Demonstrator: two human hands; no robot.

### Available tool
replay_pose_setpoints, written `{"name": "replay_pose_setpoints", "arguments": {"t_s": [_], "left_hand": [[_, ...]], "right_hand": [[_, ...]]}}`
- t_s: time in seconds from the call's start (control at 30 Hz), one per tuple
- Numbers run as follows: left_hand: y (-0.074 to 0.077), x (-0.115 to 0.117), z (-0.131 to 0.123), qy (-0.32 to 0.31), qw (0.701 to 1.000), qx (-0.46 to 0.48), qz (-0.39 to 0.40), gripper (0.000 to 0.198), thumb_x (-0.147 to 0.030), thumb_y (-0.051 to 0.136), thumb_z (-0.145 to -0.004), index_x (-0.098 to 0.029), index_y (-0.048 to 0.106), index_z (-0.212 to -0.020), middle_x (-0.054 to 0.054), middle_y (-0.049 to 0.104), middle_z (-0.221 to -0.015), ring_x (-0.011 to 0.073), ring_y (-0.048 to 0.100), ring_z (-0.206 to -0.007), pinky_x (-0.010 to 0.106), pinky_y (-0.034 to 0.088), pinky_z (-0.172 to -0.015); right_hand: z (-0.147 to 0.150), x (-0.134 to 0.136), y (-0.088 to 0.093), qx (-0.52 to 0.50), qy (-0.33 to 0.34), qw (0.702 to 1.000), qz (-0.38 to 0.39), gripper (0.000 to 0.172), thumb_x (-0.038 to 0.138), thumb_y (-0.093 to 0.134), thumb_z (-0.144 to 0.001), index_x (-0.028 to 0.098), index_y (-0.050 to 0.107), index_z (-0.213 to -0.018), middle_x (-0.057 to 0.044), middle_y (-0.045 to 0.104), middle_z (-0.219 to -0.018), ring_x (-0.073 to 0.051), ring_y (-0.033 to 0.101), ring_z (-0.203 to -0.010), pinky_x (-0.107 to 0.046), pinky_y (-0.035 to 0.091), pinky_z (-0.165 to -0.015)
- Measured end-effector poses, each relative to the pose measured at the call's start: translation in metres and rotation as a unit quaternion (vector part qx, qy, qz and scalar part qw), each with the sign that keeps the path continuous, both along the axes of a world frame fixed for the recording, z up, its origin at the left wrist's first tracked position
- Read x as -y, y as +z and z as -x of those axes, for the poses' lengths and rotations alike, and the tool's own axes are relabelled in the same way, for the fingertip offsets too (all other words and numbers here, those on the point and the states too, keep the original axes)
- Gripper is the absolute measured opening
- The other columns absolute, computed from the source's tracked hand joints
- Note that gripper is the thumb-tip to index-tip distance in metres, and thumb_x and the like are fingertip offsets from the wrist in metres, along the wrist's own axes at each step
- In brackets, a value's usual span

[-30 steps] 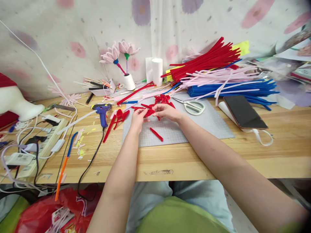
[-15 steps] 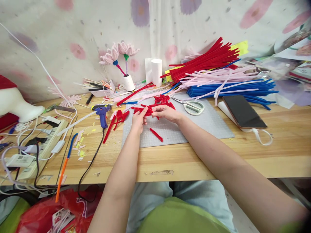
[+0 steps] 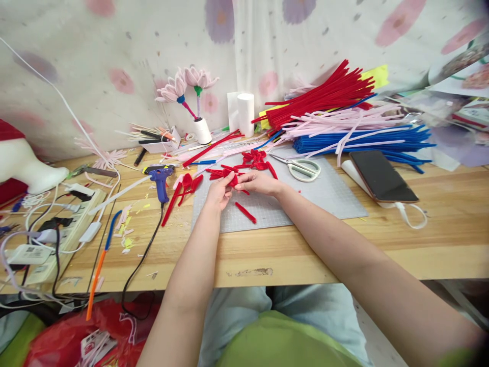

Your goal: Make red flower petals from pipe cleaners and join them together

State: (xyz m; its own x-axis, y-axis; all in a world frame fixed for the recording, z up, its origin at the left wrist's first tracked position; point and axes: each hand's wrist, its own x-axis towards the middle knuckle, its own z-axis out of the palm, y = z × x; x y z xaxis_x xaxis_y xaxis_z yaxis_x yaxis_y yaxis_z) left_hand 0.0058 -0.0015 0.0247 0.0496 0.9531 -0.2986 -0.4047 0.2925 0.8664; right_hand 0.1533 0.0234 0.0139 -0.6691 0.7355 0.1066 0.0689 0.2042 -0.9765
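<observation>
Over a grey cutting mat, my left hand and my right hand meet, both pinched on a bunch of red pipe cleaner pieces. A short folded red piece lies on the mat just below my hands. More bent red pieces are heaped behind my fingers. Red spoon-shaped loops lie on the wood to the left of the mat.
White-handled scissors lie on the mat's far side. A blue glue gun, a power strip and cables fill the left. Bundles of red, pink and blue pipe cleaners and a dark phone lie at right. Pink flowers stand at the back.
Both hands have drawn slightly toward me and down with the red pieces still pinched between them. The view has shifted a little.
</observation>
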Motion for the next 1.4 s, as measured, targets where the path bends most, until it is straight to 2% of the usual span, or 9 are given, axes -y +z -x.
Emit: {"name": "replay_pose_setpoints", "arguments": {"t_s": [0.17, 0.37, 0.47, 0.67, 0.77, 0.93, 1.1, 1.27, 1.4], "left_hand": [[0.0, -0.001, -0.005, 0.08, 0.994, -0.068, -0.042, 0.021, -0.024, 0.074, -0.057, -0.01, 0.059, -0.062, -0.003, 0.054, -0.05, 0.0007, 0.038, -0.036, 0.015, 0.016, -0.032], [-0.001, -0.001, -0.005, 0.065, 0.99, -0.102, -0.067, 0.028, -0.03, 0.077, -0.053, -0.01, 0.057, -0.056, -0.003, 0.051, -0.046, 0.0015, 0.038, -0.036, 0.016, 0.018, -0.032], [0.0, -0.001, -0.003, 0.052, 0.993, -0.087, -0.067, 0.029, -0.031, 0.078, -0.051, -0.011, 0.057, -0.056, -0.003, 0.051, -0.047, 0.0016, 0.04, -0.037, 0.015, 0.019, -0.032], [0.005, 0.002, 0.003, -0.014, 0.997, -0.019, -0.076, 0.032, -0.041, 0.071, -0.061, -0.011, 0.066, -0.073, 0.002, 0.059, -0.058, 0.0023, 0.045, -0.042, 0.014, 0.02, -0.033], [0.004, 0.001, 0.002, 0.013, 0.995, -0.028, -0.092, 0.029, -0.037, 0.072, -0.06, -0.01, 0.066, -0.071, 0.001, 0.058, -0.055, 0.0025, 0.043, -0.041, 0.015, 0.019, -0.033], [-0.002, -0.003, -0.003, 0.08, 0.989, -0.043, -0.118, 0.024, -0.031, 0.073, -0.057, -0.011, 0.065, -0.066, -0.002, 0.055, -0.049, 0.0025, 0.042, -0.038, 0.016, 0.021, -0.033], [-0.003, -0.004, -0.006, 0.135, 0.984, -0.018, -0.116, 0.02, -0.027, 0.072, -0.058, -0.011, 0.063, -0.066, -0.004, 0.053, -0.045, 0.0021, 0.04, -0.034, 0.016, 0.023, -0.032], [0.004, -0.002, -0.009, 0.135, 0.987, 0.052, -0.07, 0.012, -0.018, 0.07, -0.062, -0.011, 0.06, -0.064, -0.004, 0.054, -0.047, 0.0012, 0.041, -0.034, 0.014, 0.023, -0.032], [0.007, 0.0, -0.01, 0.104, 0.988, 0.108, -0.031, 0.011, -0.016, 0.069, -0.064, -0.011, 0.059, -0.063, -0.004, 0.054, -0.048, -0.0011, 0.039, -0.034, 0.011, 0.021, -0.031]], "right_hand": [[0.002, 0.003, 0.003, -0.021, -0.033, 0.999, -0.009, 0.036, 0.047, 0.067, -0.064, 0.012, 0.063, -0.064, 0.002, 0.048, -0.057, -0.008, 0.037, -0.057, -0.023, 0.03, -0.057], [0.008, 0.006, 0.004, -0.065, -0.049, 0.996, -0.028, 0.032, 0.045, 0.069, -0.063, 0.014, 0.063, -0.06, -0.001, 0.054, -0.064, -0.011, 0.045, -0.065, -0.025, 0.036, -0.064], [0.009, 0.008, 0.006, -0.072, -0.05, 0.996, -0.032, 0.029, 0.043, 0.068, -0.065, 0.014, 0.063, -0.061, -0.001, 0.055, -0.065, -0.011, 0.045, -0.065, -0.025, 0.036, -0.064], [0.006, 0.009, 0.012, -0.075, -0.033, 0.997, 0.005, 0.03, 0.042, 0.069, -0.063, 0.013, 0.062, -0.061, 0.001, 0.053, -0.064, -0.009, 0.044, -0.062, -0.023, 0.034, -0.06], [0.005, 0.007, 0.01, -0.046, -0.018, 0.999, 0.009, 0.032, 0.043, 0.068, -0.064, 0.012, 0.062, -0.064, 0.001, 0.053, -0.062, -0.009, 0.043, -0.061, -0.023, 0.034, -0.059], [0.005, 0.002, 0.004, -0.035, 0.003, 0.998, -0.055, 0.034, 0.045, 0.063, -0.07, 0.011, 0.064, -0.07, -0.001, 0.055, -0.067, -0.01, 0.046, -0.066, -0.025, 0.037, -0.065], [0.01, 0.002, 0.006, -0.038, -0.034, 0.983, -0.175, 0.035, 0.045, 0.059, -0.075, 0.012, 0.066, -0.07, -0.002, 0.054, -0.068, -0.011, 0.049, -0.066, -0.024, 0.038, -0.065], [0.015, 0.01, 0.012, -0.027, -0.085, 0.965, -0.247, 0.032, 0.041, 0.056, -0.079, 0.013, 0.066, -0.068, -0.004, 0.057, -0.07, -0.013, 0.052, -0.069, -0.025, 0.039, -0.066], [0.018, 0.013, 0.013, -0.055, -0.088, 0.965, -0.243, 0.032, 0.042, 0.057, -0.078, 0.013, 0.065, -0.066, -0.004, 0.057, -0.068, -0.012, 0.052, -0.068, -0.025, 0.04, -0.066]]}}
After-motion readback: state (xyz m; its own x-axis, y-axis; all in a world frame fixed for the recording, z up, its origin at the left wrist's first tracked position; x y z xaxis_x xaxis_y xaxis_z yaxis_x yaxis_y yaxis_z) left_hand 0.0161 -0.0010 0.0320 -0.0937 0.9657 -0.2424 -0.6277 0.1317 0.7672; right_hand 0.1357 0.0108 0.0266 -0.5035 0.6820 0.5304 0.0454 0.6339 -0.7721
